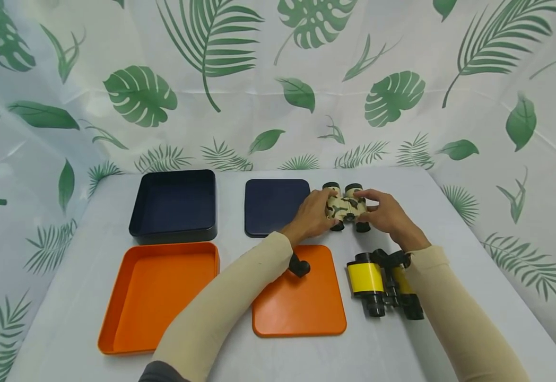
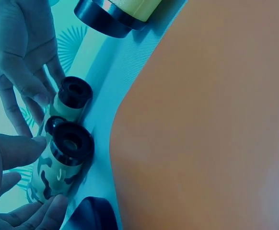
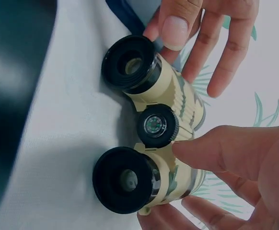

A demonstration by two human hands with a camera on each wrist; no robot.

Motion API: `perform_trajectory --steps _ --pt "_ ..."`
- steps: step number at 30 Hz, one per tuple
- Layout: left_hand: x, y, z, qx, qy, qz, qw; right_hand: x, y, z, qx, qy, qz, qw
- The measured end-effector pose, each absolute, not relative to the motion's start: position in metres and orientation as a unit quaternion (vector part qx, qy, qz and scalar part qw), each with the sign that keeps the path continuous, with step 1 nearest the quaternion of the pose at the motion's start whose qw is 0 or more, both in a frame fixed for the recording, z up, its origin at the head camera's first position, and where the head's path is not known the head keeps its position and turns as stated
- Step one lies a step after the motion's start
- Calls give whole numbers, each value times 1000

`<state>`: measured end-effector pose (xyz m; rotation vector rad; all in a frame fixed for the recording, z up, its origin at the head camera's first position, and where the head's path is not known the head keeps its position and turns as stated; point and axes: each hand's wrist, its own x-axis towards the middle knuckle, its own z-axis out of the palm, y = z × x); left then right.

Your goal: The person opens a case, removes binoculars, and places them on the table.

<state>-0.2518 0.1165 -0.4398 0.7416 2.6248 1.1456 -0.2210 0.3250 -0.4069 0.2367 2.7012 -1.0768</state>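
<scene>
Gripping the camo binoculars from both sides, left hand and right hand reach forward, forearms extended; right sleeve partly hides yellow binoculars.

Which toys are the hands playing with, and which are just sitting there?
In the hands:
camo binoculars, held by the left hand and right hand

Just sitting there:
yellow binoculars
orange box
orange lid, with a small black thing on it
dark blue box
dark blue lid
</scene>
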Motion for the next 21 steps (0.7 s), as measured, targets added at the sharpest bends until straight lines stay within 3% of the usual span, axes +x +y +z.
perform_trajectory --steps 9,21 --pt "-250 104 -434 256 892 368 53 -219 313 -397 69 932 -347 78" --pt "-239 81 -414 263 952 155 -23 -213 284 -386 -6 963 -267 23"
